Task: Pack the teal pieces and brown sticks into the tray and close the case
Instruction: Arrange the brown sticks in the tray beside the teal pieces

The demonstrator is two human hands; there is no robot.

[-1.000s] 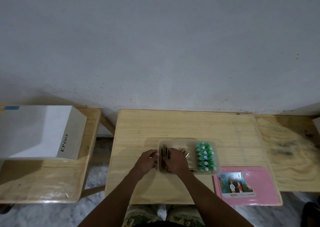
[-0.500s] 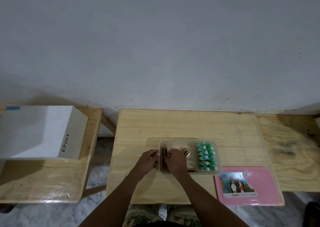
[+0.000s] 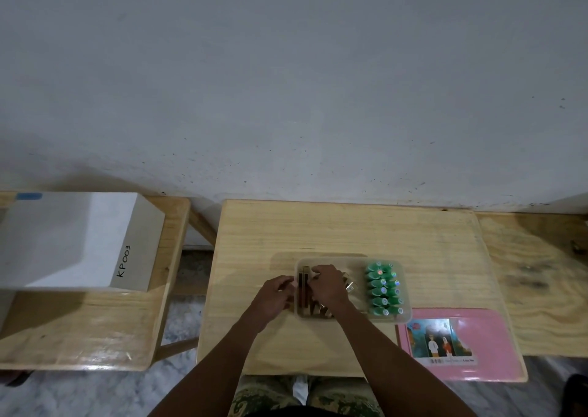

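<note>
Brown sticks (light, stiff, likely) suit a mid-length pinch; right hand fingers curl onto them; left hand grip unclear.

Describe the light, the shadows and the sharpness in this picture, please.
Head view: dim light; a soft shadow on the table beyond the tray; glare on the front of the left bench; the teal pieces look blurred; the wide lens bends the table edges.
</note>
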